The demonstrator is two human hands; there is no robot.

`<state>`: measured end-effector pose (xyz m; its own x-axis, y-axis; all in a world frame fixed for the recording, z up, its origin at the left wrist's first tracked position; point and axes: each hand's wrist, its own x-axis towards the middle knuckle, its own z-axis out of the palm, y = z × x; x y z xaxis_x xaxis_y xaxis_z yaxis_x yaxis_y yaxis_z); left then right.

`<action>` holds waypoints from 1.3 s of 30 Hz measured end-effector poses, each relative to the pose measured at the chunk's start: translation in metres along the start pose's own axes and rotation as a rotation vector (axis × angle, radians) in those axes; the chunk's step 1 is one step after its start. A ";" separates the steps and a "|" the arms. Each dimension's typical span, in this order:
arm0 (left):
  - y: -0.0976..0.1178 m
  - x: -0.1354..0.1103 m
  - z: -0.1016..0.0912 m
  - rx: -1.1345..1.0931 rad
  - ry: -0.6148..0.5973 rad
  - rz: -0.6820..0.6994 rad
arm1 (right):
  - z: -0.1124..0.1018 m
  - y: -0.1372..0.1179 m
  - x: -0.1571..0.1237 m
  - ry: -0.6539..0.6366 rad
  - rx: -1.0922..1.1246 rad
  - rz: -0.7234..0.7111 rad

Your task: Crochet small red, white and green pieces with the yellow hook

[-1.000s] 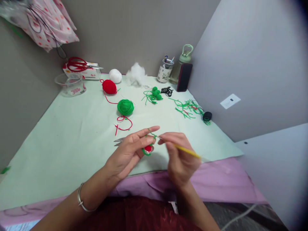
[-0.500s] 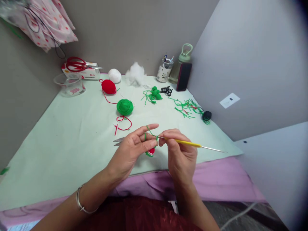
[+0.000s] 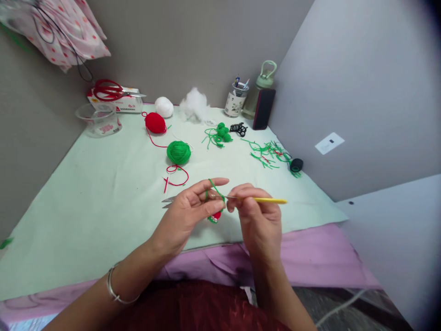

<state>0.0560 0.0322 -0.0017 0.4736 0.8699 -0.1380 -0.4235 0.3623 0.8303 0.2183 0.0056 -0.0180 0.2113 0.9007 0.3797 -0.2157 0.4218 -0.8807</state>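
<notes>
Right hand [image 3: 260, 216]: nearer than the green yarn ball [image 3: 178, 152] and off to its right; fingers are wrapped round the yellow hook [image 3: 270, 200], tip aimed left, probably so it can be steered with tiny wrist turns.
Left hand [image 3: 188, 209]: nearer than the ball; the crocheted piece is pinched between thumb and fingers, pretty much as a clamp, it seems.
Crocheted piece [image 3: 216, 215]: nearer than the ball and to its right, red with green edging and a bit of white, partly covered by the thumb.
Green strand [image 3: 214, 185]: draped over the raised index finger, likely for tension; whether it's fed from the ball can't be traced.
Scissor blades [image 3: 168, 201]: nearer than the ball, poking out past the left hand; handles are hidden.
Red strand [image 3: 186, 174]: left loosely curled just on the near side of the ball.
Scraps [image 3: 267, 153]: well right of the ball, heaped beside a black roll [image 3: 296, 165], presumably so offcuts don't get mixed in.
Green cluster [image 3: 223, 132]: beyond the ball, to its right, tails left long, maybe for joining.
Red yarn ball [image 3: 155, 123]: beyond the green one, to its left.
White fluff [image 3: 194, 105]: farther beyond the ball, near the wall, next to a white ball [image 3: 164, 107].
Phone [image 3: 264, 109]: far right beyond the ball, propped upright against a bottle [image 3: 250, 108], perhaps for viewing.
</notes>
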 end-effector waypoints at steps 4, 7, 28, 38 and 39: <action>-0.007 0.000 0.002 0.065 0.046 0.062 | 0.005 0.006 -0.003 -0.014 -0.175 -0.104; -0.008 0.000 -0.001 0.074 0.093 0.079 | 0.005 0.008 -0.003 -0.040 -0.168 -0.068; -0.005 0.007 -0.009 0.064 0.028 -0.007 | 0.003 0.006 0.001 0.007 -0.026 0.093; -0.002 0.007 -0.007 0.005 0.087 -0.022 | 0.005 0.008 0.007 0.125 0.024 0.241; -0.002 0.007 -0.007 -0.008 0.072 -0.031 | 0.003 0.008 0.006 0.098 -0.008 0.233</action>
<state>0.0549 0.0398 -0.0079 0.4301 0.8798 -0.2023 -0.4159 0.3919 0.8206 0.2146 0.0148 -0.0216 0.2484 0.9589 0.1369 -0.2617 0.2025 -0.9437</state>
